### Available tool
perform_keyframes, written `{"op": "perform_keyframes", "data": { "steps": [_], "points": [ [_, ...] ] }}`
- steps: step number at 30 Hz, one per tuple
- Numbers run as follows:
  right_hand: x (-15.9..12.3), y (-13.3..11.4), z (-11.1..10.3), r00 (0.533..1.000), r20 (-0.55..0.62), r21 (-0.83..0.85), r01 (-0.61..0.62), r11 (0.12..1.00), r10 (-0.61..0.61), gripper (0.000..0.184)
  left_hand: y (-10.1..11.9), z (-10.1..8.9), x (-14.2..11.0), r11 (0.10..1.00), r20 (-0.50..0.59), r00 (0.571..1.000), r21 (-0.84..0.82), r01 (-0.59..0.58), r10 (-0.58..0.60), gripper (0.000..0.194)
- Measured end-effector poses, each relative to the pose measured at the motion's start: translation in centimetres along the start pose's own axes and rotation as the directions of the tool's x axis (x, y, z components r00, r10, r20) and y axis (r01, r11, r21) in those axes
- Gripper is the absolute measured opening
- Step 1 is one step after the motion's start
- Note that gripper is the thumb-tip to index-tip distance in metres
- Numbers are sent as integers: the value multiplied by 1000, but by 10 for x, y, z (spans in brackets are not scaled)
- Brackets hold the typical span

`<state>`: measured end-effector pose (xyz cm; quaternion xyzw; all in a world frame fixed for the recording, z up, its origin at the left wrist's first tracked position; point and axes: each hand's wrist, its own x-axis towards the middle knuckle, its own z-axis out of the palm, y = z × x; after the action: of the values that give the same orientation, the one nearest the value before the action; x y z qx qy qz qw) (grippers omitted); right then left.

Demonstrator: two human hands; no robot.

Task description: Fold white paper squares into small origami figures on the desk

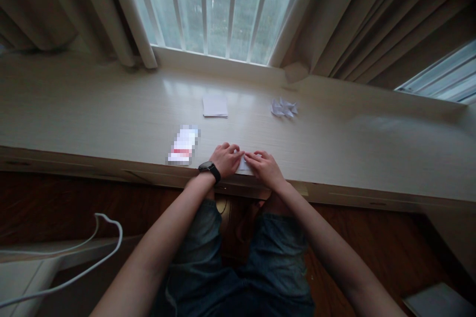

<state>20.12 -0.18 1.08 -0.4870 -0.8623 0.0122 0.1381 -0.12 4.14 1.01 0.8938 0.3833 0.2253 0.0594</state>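
Note:
A small piece of white paper (pixel 243 164) lies at the front edge of the pale desk top, between my two hands and partly covered by them. My left hand (pixel 225 158), with a black watch (pixel 209 170) on its wrist, has its fingers bent and pressed on the paper's left side. From the right, my right hand (pixel 266 167) pinches the paper with thumb and fingers, its fingertips close to those of the left. The fingers hide most of the sheet, so its folds cannot be made out.
Beyond my hands lies a stack of white square paper (pixel 214 106). Several folded white paper pieces (pixel 283 108) sit to its right. A blurred-out phone-like object (pixel 183 145) is left of my hands. A white cable (pixel 121 237) loops at lower left.

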Motion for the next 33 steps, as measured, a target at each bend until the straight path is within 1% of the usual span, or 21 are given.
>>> {"op": "perform_keyframes", "data": {
  "steps": [7, 13, 18, 22, 33],
  "points": [
    [-7, -8, -1, 999, -37, 46, -22, 999, 23, 42, 2, -1, 1, 1000, 15, 1000, 22, 7, -7, 33],
    [-11, -12, 4, 995, -75, 62, -54, 997, 58, 41, 2, 0, 1, 999, 22, 1000, 41, 10, -11, 33],
    [-13, -11, 8, 995, -82, 39, -54, 998, 57, 41, 1, 0, 1, 998, 16, 1000, 61, -2, 1, 33],
    [-13, -9, 7, 996, -75, 13, -37, 999, 38, 40, 2, -1, 1, 996, 28, 1000, 87, -11, 9, 34],
    [-14, -10, 7, 995, -89, -22, -38, 999, 35, 41, 2, -1, 1, 995, 33, 999, 100, -25, 22, 34]
  ]
}}
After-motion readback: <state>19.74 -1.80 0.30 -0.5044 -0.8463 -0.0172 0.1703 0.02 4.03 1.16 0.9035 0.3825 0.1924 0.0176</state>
